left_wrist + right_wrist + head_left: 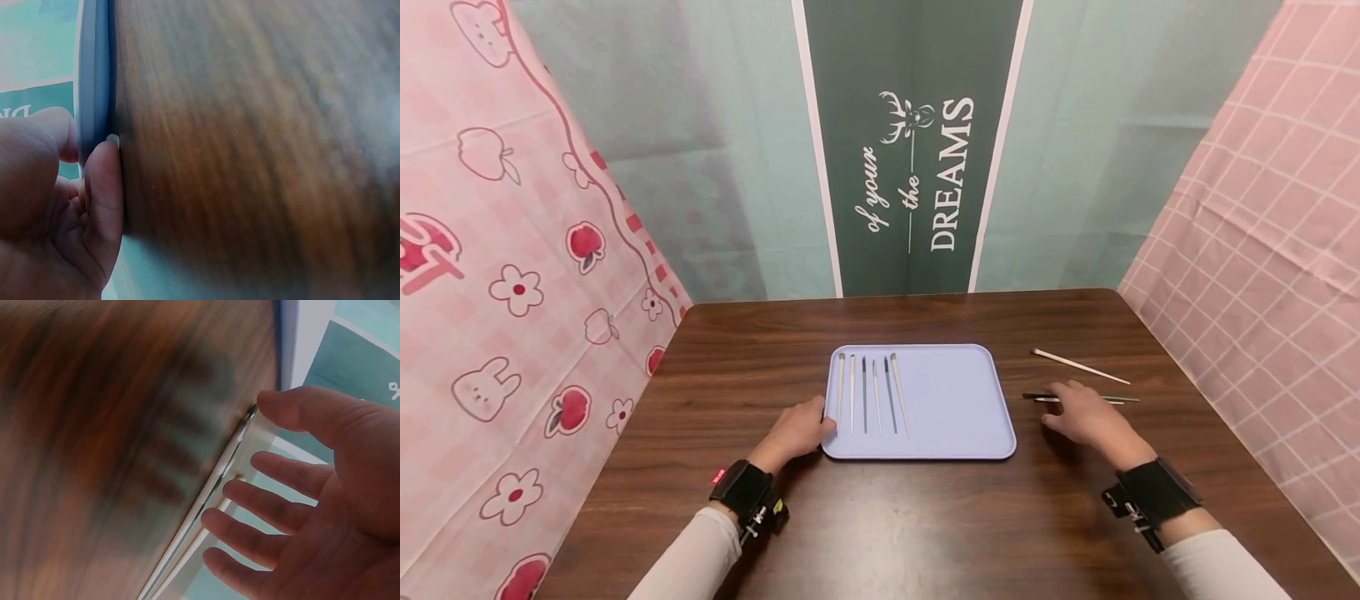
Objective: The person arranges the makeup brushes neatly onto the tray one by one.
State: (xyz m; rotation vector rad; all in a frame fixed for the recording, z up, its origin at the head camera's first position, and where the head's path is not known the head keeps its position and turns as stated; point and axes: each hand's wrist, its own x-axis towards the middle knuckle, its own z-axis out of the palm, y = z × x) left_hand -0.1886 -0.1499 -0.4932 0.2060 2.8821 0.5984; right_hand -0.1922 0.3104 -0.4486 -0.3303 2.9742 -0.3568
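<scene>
My left hand (797, 429) grips the near left edge of a lavender tray (955, 400); in the left wrist view the thumb is on one side of the rim (95, 69) and a finger on the other. Several thin brushes (865, 396), pale and dark-handled, lie side by side on the tray's left half. My right hand (1086, 412) hovers over a dark brush (1036, 397) and a pale one beside it, right of the tray. In the right wrist view its fingers are spread and hold nothing, close to the brushes (199, 501).
A single pale brush (1078, 364) lies on the brown wooden table (910, 517) beyond the right hand. Printed cloth hangs at the left (542, 358), the back (722, 167) and the right (1262, 250) of the table.
</scene>
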